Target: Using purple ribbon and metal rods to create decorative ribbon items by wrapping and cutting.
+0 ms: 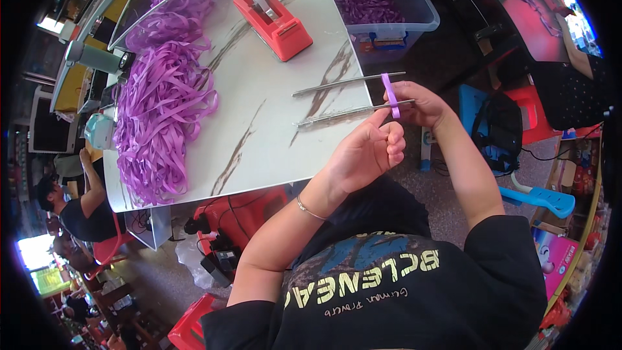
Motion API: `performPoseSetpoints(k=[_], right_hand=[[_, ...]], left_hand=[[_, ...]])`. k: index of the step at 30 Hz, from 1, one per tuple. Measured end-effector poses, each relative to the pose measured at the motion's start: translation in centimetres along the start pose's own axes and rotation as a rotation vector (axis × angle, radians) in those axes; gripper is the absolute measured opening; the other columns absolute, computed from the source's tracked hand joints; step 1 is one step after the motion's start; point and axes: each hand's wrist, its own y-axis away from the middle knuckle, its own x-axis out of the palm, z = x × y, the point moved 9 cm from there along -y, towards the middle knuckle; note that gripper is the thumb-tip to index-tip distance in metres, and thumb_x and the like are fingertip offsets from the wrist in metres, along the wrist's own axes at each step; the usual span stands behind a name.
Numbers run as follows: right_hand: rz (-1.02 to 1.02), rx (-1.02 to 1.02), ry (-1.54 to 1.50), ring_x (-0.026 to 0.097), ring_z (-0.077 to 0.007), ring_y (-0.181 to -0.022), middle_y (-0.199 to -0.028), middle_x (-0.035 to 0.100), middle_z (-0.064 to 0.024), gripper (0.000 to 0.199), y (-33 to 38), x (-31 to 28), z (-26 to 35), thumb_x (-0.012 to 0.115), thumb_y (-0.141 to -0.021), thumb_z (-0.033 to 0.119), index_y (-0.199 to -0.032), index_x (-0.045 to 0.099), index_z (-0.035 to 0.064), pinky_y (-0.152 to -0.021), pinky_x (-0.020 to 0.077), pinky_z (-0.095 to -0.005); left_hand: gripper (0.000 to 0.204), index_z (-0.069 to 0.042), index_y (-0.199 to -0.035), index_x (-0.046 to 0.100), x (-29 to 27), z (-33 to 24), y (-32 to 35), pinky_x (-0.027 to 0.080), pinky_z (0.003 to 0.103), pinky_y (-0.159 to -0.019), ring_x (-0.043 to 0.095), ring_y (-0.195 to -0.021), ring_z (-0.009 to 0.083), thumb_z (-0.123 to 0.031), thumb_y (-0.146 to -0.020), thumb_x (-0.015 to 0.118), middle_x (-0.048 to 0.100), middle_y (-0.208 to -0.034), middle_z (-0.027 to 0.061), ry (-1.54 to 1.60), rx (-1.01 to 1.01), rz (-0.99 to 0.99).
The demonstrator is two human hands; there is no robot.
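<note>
My right hand [420,102] grips the near ends of two thin metal rods [346,82] that lie out over the white marble table [259,136]. A narrow purple ribbon strip [389,93] is looped over both rods by my fingers. My left hand [370,149] is curled just below, its thumb and forefinger reaching up to the lower end of the ribbon strip. A big heap of purple ribbon strips [162,110] lies on the table's left side.
A red tape dispenser [273,21] sits on the table beyond the rods. A clear plastic bin [379,1] with purple strips stands at the table's far right corner. Red stools and cables lie under the table. Another person sits at far left.
</note>
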Motion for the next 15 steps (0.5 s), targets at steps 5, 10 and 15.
performPoseSetpoints(k=[5,10,15], right_hand=[[-0.181,0.127,0.244,0.035,0.0006,-0.047,-0.063,0.048,0.0062,0.022,1.1,-0.8,1.5,0.05,-0.088,0.021,-0.087,0.06,0.0015,-0.042,0.0284,-0.0139],[-0.186,0.189,0.305,0.031,0.0011,-0.047,-0.062,0.042,0.0091,0.037,2.5,0.2,3.6,0.047,-0.089,0.034,-0.092,0.062,0.0011,-0.041,0.0227,-0.0141],[-0.322,0.165,0.595,0.032,0.0003,-0.048,-0.058,0.042,0.0083,0.038,3.0,0.6,4.9,0.052,-0.087,0.036,-0.092,0.066,0.0009,-0.043,0.0238,-0.0154]], left_hand=[[0.046,-0.01,-0.122,0.035,-0.2,0.0,0.0,0.039,0.024,-0.067,0.041,-0.069,0.0115,-0.01,-0.078,0.048,0.041,-0.075,0.0003,0.005,0.003,-0.003],[0.058,-0.013,-0.132,0.024,0.0,0.1,-0.1,0.041,0.025,-0.068,0.045,-0.07,0.0122,-0.007,-0.079,0.045,0.045,-0.077,0.0025,0.063,-0.012,0.054],[0.05,-0.011,-0.127,0.033,0.0,0.0,0.0,0.04,0.024,-0.067,0.041,-0.068,0.0115,-0.011,-0.079,0.048,0.041,-0.075,0.0005,0.003,0.0,0.003]])
